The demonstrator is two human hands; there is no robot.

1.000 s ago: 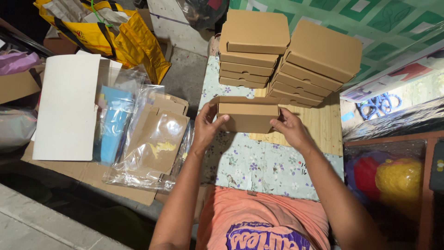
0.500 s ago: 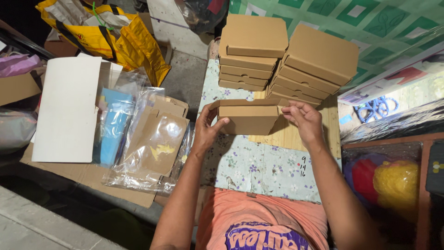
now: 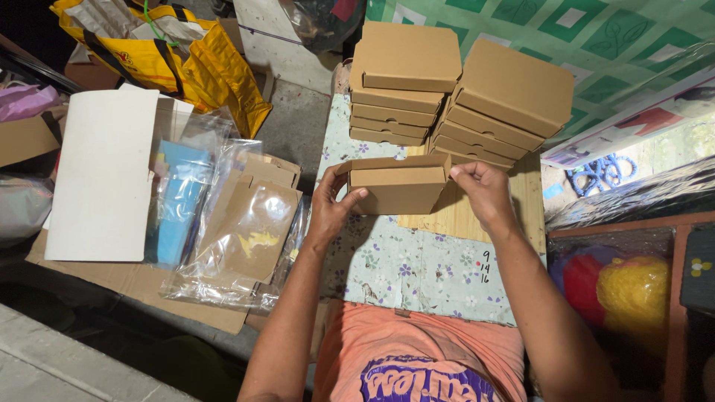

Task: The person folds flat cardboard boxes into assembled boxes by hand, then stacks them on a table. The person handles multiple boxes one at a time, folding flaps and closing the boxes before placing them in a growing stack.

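Grip: left hand (image 3: 328, 212) and right hand (image 3: 484, 195) clasp box (image 3: 398, 190) ends.
Axis: box long side spans between hands.
Nearer: both equal.

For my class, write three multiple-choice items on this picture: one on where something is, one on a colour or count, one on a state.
1. Where do the finished brown cardboard boxes stand?
A. beyond the hands, in stacks
B. on the person's lap
C. inside the bag

2. How many stacks of them are there?
A. one
B. two
C. five

3. How is the small brown cardboard box held?
A. lying untouched on the cloth
B. pinched in one hand only
C. between both hands

Key:
1 A, since the stacks rise at the far end of the flowered cloth.
2 B, since two piles stand side by side.
3 C, since the left hand has its grip on one end and the right hand on the other.
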